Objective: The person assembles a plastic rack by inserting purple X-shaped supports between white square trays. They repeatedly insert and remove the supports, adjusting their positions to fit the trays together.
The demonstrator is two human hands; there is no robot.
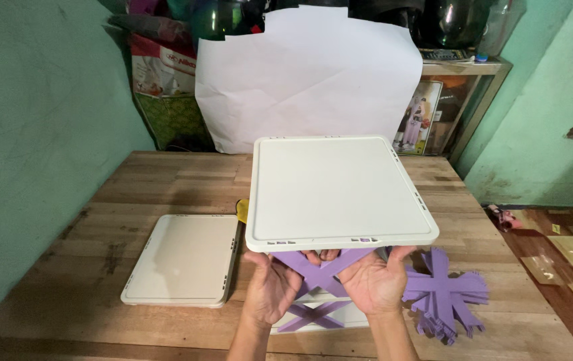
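White square plastic shelf panel (340, 192) propped flat over wooden table (166, 187) on open left hand (272, 289) and right hand (375, 282), above purple cross-braces (323, 271); ungripped, liable to tip and slide.

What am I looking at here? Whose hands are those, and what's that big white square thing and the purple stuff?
The camera sits on a person's head and looks down, so the left hand and right hand are their own. Both support a white square panel from underneath, over purple X-shaped pieces. On the wooden table lies another white panel to the left, and a pile of purple cross pieces to the right. A big sheet of white paper stands behind.
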